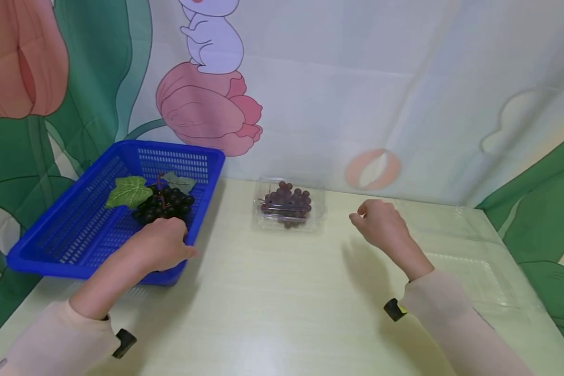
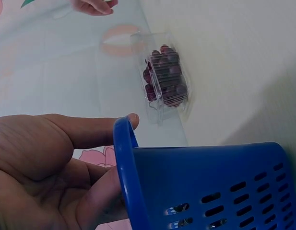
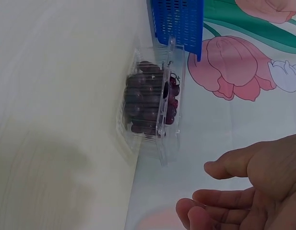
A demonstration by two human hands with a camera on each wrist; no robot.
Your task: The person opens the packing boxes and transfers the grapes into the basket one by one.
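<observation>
The left hand grips the near right part of the blue plastic basket's rim. Its thumb lies outside the rim and its other fingers reach inside, partly hidden behind it. In the basket lies a bunch of dark grapes with green leaves. A clear plastic clamshell box of reddish-purple grapes sits at the back middle of the table. To the right of that box the right hand hovers over the table, fingers loosely bent and holding nothing.
The pale table meets a printed cloth backdrop right behind the box. Clear plastic with a raised outline lies on the table's right side, beside the right forearm.
</observation>
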